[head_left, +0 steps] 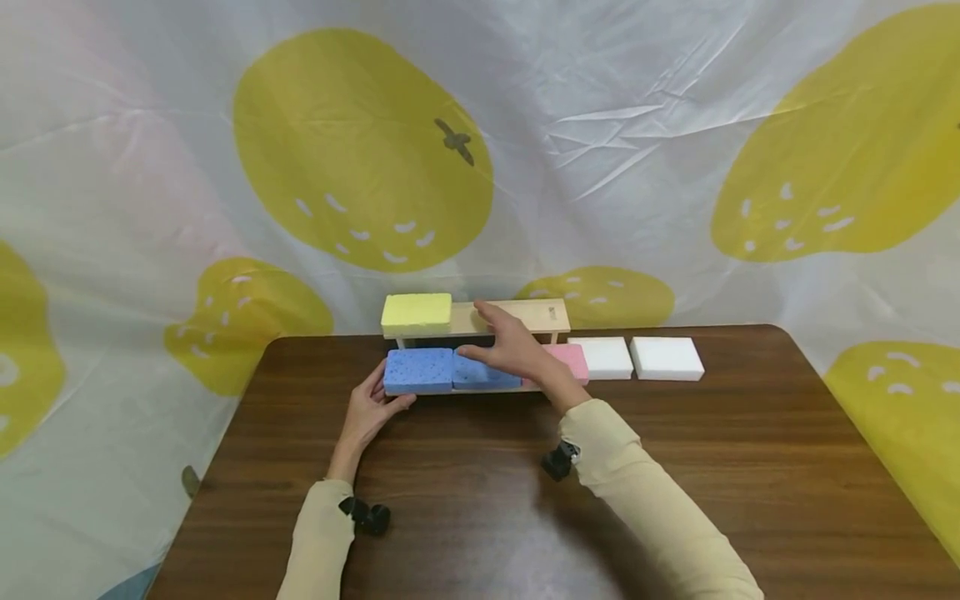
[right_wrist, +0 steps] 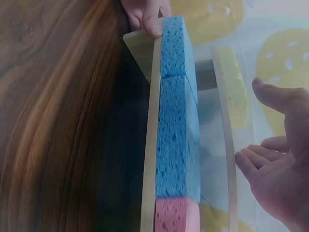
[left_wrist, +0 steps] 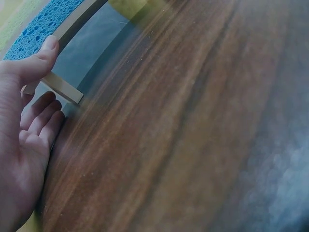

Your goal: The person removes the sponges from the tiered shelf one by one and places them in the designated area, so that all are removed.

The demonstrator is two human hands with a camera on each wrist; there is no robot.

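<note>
A two-tier wooden rack (head_left: 536, 317) stands near the back of the table. My left hand (head_left: 366, 412) holds the left end of its lower tier, the thumb against the front edge beside a blue sponge (head_left: 418, 372). A second blue sponge (head_left: 487, 377) and a pink sponge (head_left: 567, 362) continue the row to the right. Over that second blue sponge hovers my right hand (right_wrist: 285, 159), thumb spread apart from the fingers and nothing in its grasp. Its fingertips are close to the upper tier, where a yellow sponge (head_left: 416, 314) lies at the left end. My right hand partly covers the pink sponge.
Two white sponge-like blocks (head_left: 667, 358) sit on the dark wooden table (head_left: 465, 492), to the right of the rack. Behind the table hangs a pale curtain (head_left: 570, 192) printed with large yellow fruit.
</note>
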